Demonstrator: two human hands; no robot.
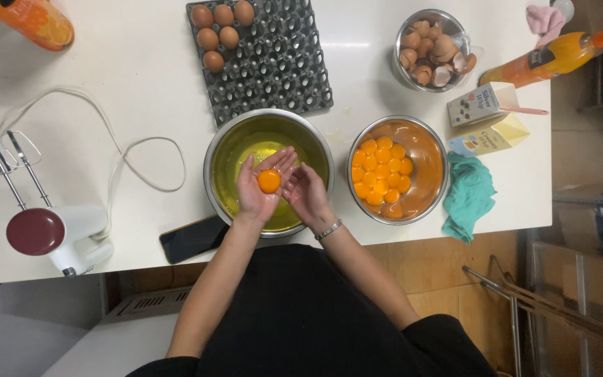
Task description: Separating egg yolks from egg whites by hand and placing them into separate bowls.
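Note:
My left hand (258, 187) is cupped palm up over a steel bowl (221, 143) of egg whites and cradles one orange egg yolk (269, 181). My right hand (306, 192) hovers just to its right, fingers spread and empty, also above the bowl. A second steel bowl (433, 150) to the right holds several yolks (382, 169). At the back, a dark egg tray (273, 63) carries several brown eggs (218, 29) in its left corner.
A third steel bowl (405, 31) at the back right holds eggshells. An electric hand mixer (50, 230) with its cord lies at the left, a dark phone (191, 238) at the table's front edge. A teal cloth (467, 195), two cartons (486, 119) and orange bottles (556, 56) are at the right.

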